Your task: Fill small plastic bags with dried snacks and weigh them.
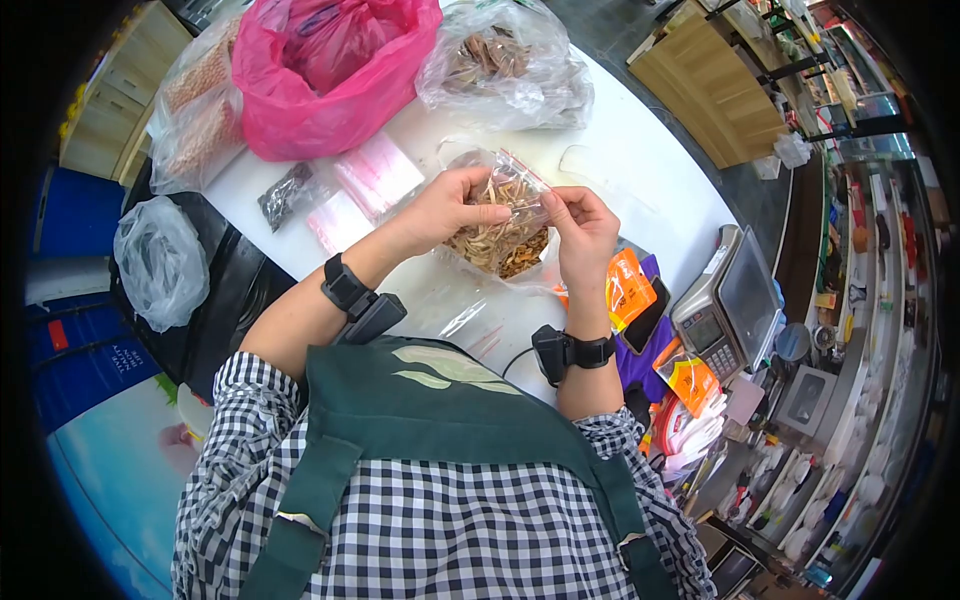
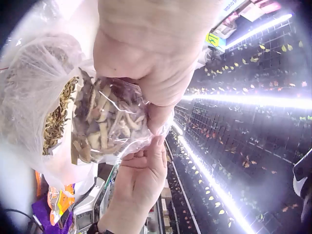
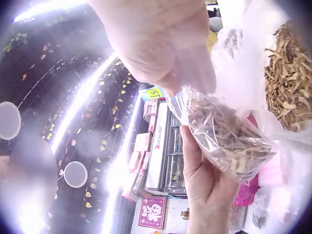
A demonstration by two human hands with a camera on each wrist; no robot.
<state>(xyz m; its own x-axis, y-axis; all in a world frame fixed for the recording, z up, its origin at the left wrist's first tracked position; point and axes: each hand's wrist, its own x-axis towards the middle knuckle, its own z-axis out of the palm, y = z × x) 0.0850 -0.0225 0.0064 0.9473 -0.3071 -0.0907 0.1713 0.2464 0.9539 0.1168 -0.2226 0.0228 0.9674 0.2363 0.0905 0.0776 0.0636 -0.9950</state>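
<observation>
A small clear zip bag (image 1: pixel 512 186) of dried brown slices is held up between both hands, its reddish zip strip along the top edge. My left hand (image 1: pixel 445 208) grips the bag's side, thumb across the front; in the right wrist view its fingers lie behind the plastic. At the bag's top corner, my right hand (image 1: pixel 585 225) pinches the edge between thumb and finger. Beneath them on the table stands a larger plastic bag (image 2: pixel 27 97), its mouth spread wide, with loose dried slices (image 3: pixel 288 78) inside. The small bag partly covers it in the head view.
Along the white table (image 1: pixel 655 150) stand a pink plastic bag (image 1: pixel 290 125), a clear bag of dark dried pieces (image 1: pixel 520 95) and stacked empty zip bags (image 1: pixel 380 175). A small dark packet (image 1: pixel 287 197) lies left. Orange packets (image 1: pixel 630 285), a phone (image 1: pixel 648 318) and a scale (image 1: pixel 715 325) are right.
</observation>
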